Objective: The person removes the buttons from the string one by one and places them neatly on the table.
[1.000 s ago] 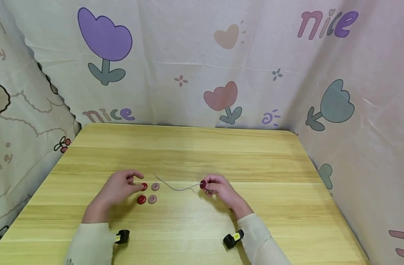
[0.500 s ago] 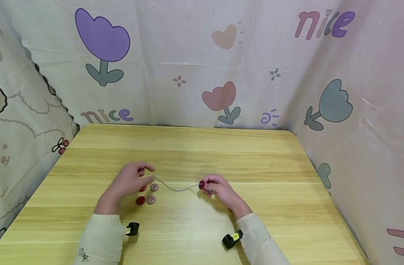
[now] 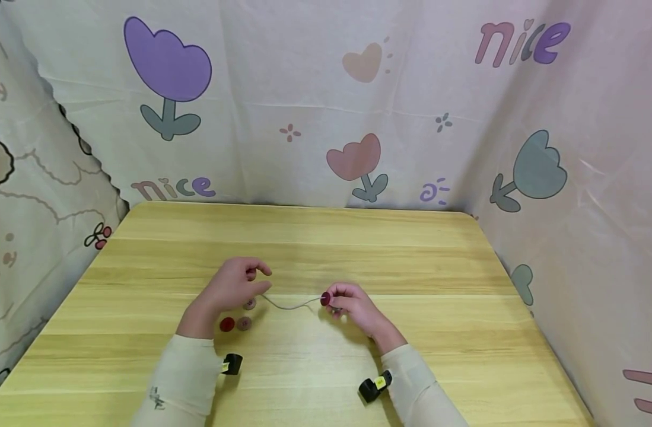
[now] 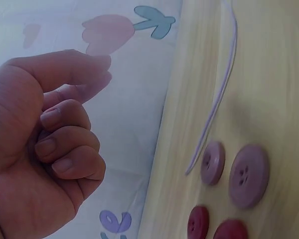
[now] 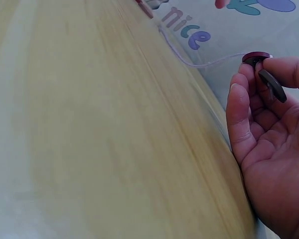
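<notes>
My right hand (image 3: 352,303) pinches a dark red button (image 3: 326,299) with the white cord (image 3: 290,308) running out from it to the left. Below it, in the right wrist view, a second dark button (image 5: 273,85) sits at the same fingers. My left hand (image 3: 235,287) hovers near the cord's free end, thumb and index finger apart, other fingers curled, holding nothing. Beneath and beside it lie a red button (image 3: 226,324) and two mauve buttons, one nearer me (image 3: 244,323); another red button (image 4: 198,222) shows only in the left wrist view.
The light wooden table (image 3: 315,379) lies under both hands. Behind it and along the sides hangs a pale printed cloth (image 3: 283,71). A black camera (image 3: 232,364) is worn on the left wrist, another (image 3: 375,386) on the right.
My left hand has moved away from the red buttons, right and slightly away from me, towards the cord's end. My right hand stays nearly still with the dark red button.
</notes>
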`<action>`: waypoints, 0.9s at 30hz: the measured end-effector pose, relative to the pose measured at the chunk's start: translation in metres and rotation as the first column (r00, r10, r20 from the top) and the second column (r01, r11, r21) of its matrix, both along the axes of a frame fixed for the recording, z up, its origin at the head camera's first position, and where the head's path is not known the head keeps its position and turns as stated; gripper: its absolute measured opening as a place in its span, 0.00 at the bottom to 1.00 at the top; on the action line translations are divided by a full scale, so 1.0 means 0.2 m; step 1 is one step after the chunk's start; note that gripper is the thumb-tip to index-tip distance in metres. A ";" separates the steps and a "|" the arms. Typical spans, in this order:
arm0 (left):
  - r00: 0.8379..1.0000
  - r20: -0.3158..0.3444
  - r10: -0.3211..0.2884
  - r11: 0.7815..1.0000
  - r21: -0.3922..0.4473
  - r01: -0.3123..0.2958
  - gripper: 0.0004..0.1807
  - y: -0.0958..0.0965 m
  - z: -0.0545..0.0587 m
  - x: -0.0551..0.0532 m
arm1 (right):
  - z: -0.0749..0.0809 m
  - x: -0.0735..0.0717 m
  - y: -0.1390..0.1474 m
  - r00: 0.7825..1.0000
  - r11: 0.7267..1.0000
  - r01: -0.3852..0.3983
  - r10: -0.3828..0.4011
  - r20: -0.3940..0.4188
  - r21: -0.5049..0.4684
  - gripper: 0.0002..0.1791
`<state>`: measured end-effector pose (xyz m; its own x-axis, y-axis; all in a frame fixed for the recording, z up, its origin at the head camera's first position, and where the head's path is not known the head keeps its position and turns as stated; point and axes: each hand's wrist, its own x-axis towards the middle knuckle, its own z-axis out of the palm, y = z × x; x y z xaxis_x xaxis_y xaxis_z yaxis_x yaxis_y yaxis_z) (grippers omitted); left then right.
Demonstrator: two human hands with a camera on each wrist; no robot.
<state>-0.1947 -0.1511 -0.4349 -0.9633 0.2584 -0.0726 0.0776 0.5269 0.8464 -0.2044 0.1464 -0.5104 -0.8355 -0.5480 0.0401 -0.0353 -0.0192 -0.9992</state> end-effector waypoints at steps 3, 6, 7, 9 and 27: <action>1.000 -0.011 -0.016 1.000 -0.017 0.016 0.12 0.04 0.00 -0.01 | 0.00 0.00 0.00 1.000 1.000 0.001 -0.001 0.002 0.000 0.10; 0.997 -0.065 -0.030 0.997 -0.071 0.025 0.10 0.07 0.00 -0.01 | 0.00 0.00 0.00 1.000 1.000 -0.001 0.001 0.004 0.001 0.11; 0.996 -0.082 -0.033 0.996 -0.086 0.026 0.09 0.07 0.00 -0.02 | 0.00 0.00 0.00 1.000 1.000 -0.001 0.001 0.004 0.000 0.11; 0.993 -0.105 -0.050 0.994 -0.104 0.039 0.08 0.09 0.00 -0.02 | 0.00 0.00 0.00 1.000 1.000 -0.003 0.003 0.004 0.000 0.11; 0.980 -0.096 -0.175 0.979 -0.126 0.162 0.05 0.30 -0.06 -0.05 | 0.00 -0.01 0.00 1.000 1.000 0.000 0.000 0.012 -0.014 0.11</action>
